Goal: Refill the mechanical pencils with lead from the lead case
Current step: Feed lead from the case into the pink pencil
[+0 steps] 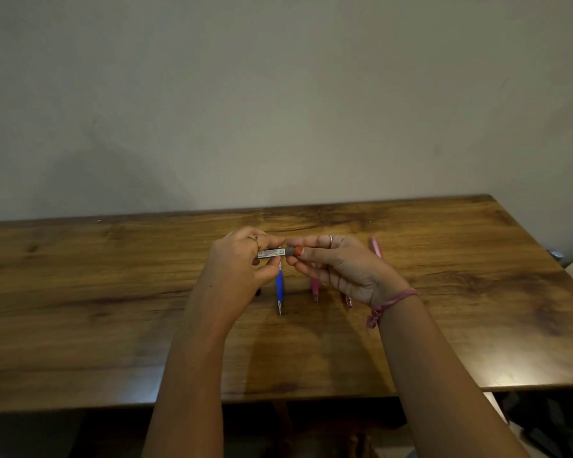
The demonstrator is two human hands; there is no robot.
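Left hand (242, 259) grips the lead case (273, 252) by its labelled body above the table (113, 309), while the right hand (331, 262) pinches its cap end at three o'clock; light, slick and brittle-filled, it wants gentle handling.

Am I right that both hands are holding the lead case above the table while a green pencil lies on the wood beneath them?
Not quite: the head view shows that pencil is blue, not green. Both the left hand and right hand do hold the lead case above the table.
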